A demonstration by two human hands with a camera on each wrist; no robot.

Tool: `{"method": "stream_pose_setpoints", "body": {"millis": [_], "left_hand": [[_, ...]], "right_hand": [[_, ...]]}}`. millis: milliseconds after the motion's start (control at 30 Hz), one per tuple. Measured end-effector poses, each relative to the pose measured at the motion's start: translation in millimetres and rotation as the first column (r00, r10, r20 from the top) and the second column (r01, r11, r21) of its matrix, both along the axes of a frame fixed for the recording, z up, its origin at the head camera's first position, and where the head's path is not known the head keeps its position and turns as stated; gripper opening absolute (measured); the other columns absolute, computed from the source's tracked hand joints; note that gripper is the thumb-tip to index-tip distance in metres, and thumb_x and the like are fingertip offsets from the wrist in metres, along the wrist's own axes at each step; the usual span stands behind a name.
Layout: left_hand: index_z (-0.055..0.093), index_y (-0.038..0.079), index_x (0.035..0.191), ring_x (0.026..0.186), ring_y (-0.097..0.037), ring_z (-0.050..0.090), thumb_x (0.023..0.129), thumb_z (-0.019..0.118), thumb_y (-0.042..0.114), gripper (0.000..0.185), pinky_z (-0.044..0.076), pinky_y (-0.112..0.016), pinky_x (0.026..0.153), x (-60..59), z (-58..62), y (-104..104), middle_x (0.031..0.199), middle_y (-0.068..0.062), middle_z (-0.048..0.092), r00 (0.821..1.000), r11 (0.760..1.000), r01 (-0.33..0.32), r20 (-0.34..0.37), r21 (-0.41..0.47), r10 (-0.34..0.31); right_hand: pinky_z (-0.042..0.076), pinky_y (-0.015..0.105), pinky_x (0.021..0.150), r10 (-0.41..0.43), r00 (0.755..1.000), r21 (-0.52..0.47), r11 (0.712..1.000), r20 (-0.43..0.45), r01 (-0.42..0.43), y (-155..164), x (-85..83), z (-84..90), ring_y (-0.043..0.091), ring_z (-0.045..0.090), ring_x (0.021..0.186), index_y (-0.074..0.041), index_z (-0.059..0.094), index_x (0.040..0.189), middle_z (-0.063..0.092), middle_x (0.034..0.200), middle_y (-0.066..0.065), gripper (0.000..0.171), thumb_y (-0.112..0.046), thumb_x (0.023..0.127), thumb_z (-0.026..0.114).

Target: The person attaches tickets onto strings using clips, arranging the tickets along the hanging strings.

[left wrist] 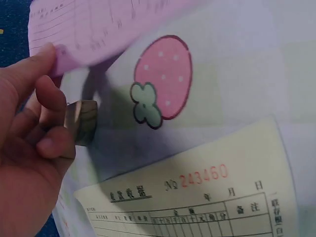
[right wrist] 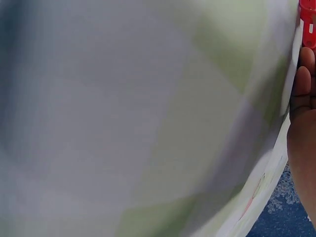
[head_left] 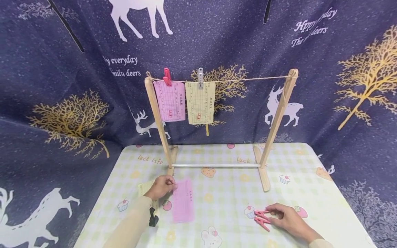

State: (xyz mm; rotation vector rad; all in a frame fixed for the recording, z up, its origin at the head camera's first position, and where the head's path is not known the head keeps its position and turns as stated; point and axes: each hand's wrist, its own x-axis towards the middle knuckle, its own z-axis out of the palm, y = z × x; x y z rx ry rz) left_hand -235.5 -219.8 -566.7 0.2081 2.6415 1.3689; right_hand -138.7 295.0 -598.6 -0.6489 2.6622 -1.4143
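My left hand [head_left: 161, 187] pinches the top left corner of a pink receipt slip [head_left: 183, 203], which hangs down toward the tabletop. In the left wrist view, the thumb and a fingertip meet at the pink slip's edge [left wrist: 89, 39]. Beside that hand lies a pale yellow receipt slip [left wrist: 197, 197], partly hidden by the forearm in the head view. At the right, my right hand [head_left: 288, 218] pinches the handle end of a pink clothespin [head_left: 261, 213]. Just below it is a second pink clothespin [head_left: 263, 224]. The right wrist view catches only fingertips and part of a red clothespin [right wrist: 308, 24].
A wooden frame [head_left: 279, 117] holds a string [head_left: 248, 79] across its two posts. From it hang a pink slip [head_left: 170, 103] under a red clothespin [head_left: 167, 76] and a yellow slip [head_left: 200, 105] under a grey clothespin [head_left: 200, 77]. A black object [head_left: 153, 217] is by the left forearm.
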Motion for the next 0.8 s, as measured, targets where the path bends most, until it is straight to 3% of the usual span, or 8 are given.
{"method": "stream_pose_setpoints", "body": {"millis": [100,267,467,600,800], "left_hand": [[0.064,0.003,0.085,0.067,-0.018,0.06,0.086,0.074,-0.003,0.012,0.046,-0.022,0.056,-1.2,4.2,2,0.074,-0.001,0.064,1.0,0.998,-0.016,0.016,0.053,0.015],[0.065,0.004,0.088,0.07,-0.018,0.059,0.087,0.074,0.002,0.01,0.048,-0.024,0.06,-2.0,14.4,8,0.078,-0.001,0.065,0.999,0.998,-0.038,0.023,0.06,0.037],[0.066,0.002,0.089,0.072,-0.013,0.059,0.086,0.077,0.005,0.011,0.05,-0.024,0.066,-6.8,30.2,11,0.081,-0.002,0.067,0.999,0.997,0.019,-0.046,0.069,-0.016],[0.067,0.001,0.089,0.076,-0.015,0.06,0.087,0.077,0.005,0.011,0.05,-0.024,0.068,-9.5,45.6,12,0.083,-0.005,0.068,0.993,0.992,0.076,-0.102,0.102,-0.065],[0.067,0.0,0.093,0.077,-0.015,0.061,0.087,0.076,0.005,0.012,0.051,-0.025,0.067,-10.9,67.4,18,0.084,-0.004,0.067,0.996,0.987,0.057,-0.08,0.148,-0.046]], "right_hand": [[0.048,0.022,0.064,-0.008,0.999,0.037,0.999,-0.053,0.01,-1,1.4,-1.0,0.001,0.059,0.08,-0.007,0.072,0.107,0.07,0.097,0.0,0.025,-0.011,0.083,0.081],[0.05,0.022,0.068,-0.019,0.996,0.09,0.996,-0.092,0.028,-1,2.5,-2.0,0.0,0.061,0.088,-0.01,0.074,0.106,0.07,0.102,-0.003,0.026,-0.014,0.081,0.082],[0.051,0.022,0.07,0.018,0.993,0.048,0.999,-0.117,-0.013,1,0.8,-2.8,0.003,0.063,0.09,-0.006,0.072,0.107,0.069,0.102,0.0,0.03,-0.011,0.08,0.084],[0.05,0.022,0.066,0.043,0.99,0.036,0.999,-0.131,-0.039,2,-1.8,-2.7,0.004,0.061,0.085,-0.006,0.072,0.106,0.068,0.1,0.001,0.031,-0.009,0.078,0.084],[0.043,0.023,0.058,0.05,0.996,0.062,0.997,-0.078,-0.045,2,-4.0,0.2,0.005,0.052,0.071,-0.01,0.07,0.103,0.064,0.093,-0.003,0.028,-0.008,0.078,0.083]]}}
